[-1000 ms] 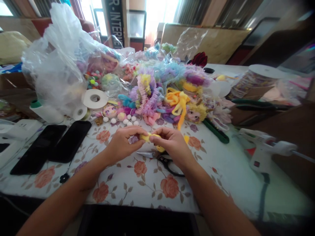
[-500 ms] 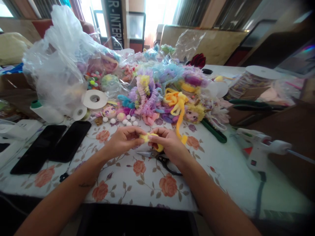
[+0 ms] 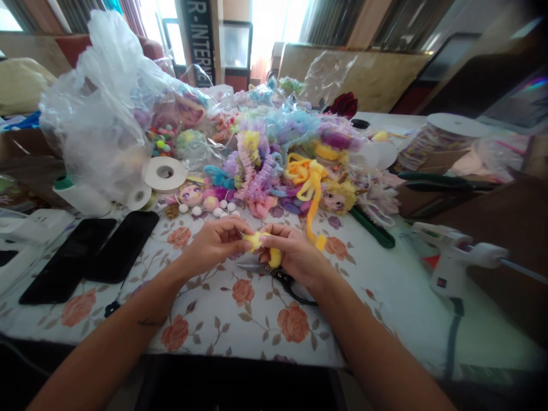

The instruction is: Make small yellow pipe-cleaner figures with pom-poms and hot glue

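Observation:
Between my two hands is a piece of soft yellow chenille stem (image 3: 256, 240), bunched up, with a loop of it hanging under the right fingers. My left hand (image 3: 222, 240) pinches its left end between thumb and fingertips. My right hand (image 3: 291, 251) grips the other side, fingers curled round it. Black-handled scissors (image 3: 285, 278) lie on the flowered cloth just below, partly covered by the right hand. Behind that hand, an orange-yellow chenille strip (image 3: 314, 211) trails down from a tangled bunch.
A heap of pastel craft pieces and doll heads (image 3: 336, 200) spreads behind my hands. Two black phones (image 3: 124, 245) lie at left, near ribbon rolls (image 3: 166, 173) and a plastic bag (image 3: 103, 108). At right are a white glue gun (image 3: 449, 257) and a green-handled tool (image 3: 372, 228).
My fingers have shifted slightly on the yellow chenille stem, and its hanging loop sits a little differently below my right hand. Everything else stays in place.

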A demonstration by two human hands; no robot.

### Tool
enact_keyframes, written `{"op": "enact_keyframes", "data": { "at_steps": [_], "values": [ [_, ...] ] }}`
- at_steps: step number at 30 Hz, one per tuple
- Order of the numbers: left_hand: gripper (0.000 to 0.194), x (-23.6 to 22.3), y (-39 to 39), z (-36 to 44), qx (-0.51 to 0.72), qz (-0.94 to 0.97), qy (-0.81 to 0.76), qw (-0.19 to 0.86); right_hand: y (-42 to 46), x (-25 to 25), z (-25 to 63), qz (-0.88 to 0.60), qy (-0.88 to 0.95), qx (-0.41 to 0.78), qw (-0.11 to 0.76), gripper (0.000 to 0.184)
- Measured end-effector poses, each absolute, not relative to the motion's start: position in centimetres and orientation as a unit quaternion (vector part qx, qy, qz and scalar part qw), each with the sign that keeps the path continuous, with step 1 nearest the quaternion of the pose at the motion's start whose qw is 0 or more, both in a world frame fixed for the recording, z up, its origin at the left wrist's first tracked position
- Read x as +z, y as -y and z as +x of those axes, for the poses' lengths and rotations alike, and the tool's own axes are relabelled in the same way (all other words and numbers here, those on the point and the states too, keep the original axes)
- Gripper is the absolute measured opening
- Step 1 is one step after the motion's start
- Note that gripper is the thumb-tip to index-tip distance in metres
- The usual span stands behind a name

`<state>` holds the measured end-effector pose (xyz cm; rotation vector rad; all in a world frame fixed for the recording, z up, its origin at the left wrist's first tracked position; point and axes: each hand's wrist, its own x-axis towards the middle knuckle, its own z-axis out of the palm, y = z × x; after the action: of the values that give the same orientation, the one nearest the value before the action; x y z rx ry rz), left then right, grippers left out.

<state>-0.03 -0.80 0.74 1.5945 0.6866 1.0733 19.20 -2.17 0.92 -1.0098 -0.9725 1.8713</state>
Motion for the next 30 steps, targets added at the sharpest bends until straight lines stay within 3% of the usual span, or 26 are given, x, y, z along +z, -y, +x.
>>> {"op": "enact_keyframes", "data": {
  "at_steps": [30],
  "values": [
    [0.012, 0.19, 0.78, -0.20, 0.443, 0.650, -0.286, 0.548, 2.48, 1.35, 19.02, -0.387, 0.374, 0.739, 0.406, 0.023]
  ]
}}
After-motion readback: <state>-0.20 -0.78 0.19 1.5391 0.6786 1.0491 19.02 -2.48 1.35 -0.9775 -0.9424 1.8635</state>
